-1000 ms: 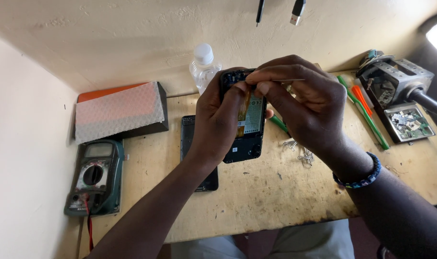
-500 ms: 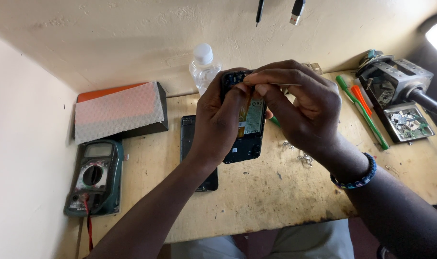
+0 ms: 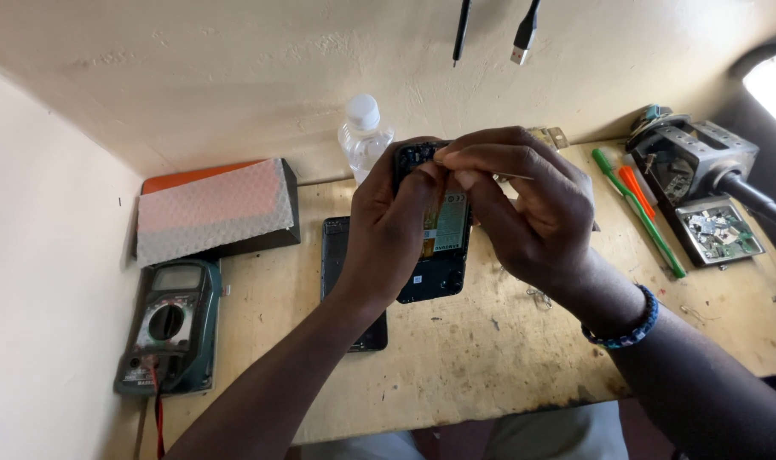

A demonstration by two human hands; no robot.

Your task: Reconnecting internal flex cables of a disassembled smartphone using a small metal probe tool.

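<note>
- Up over the worktop [image 3: 456,375], the left hand [image 3: 392,234] has its grip wrapped round an opened phone [image 3: 435,230], back cover off, battery and dark inner frame showing.
- The right hand [image 3: 533,213] pinches at the phone's top edge with thumb and forefinger; whether anything small sits in that grip I cannot tell.
- A clear plastic bottle [image 3: 364,136] with a white cap stands behind the phone; its contents are not readable.
- A small square tray [image 3: 718,232] at the right holds a heap of tiny metal parts.
- A dark flat panel [image 3: 341,264] lies on the worktop under the left wrist.
- A green multimeter [image 3: 168,328] rests at the left, near a dark box topped with bubble wrap [image 3: 213,209].
- Green and orange screwdrivers [image 3: 639,209] lie beside a metal vice [image 3: 690,158].
- The wooden worktop is scuffed and stained, set against cream walls; a cable plug [image 3: 522,38] hangs above.
</note>
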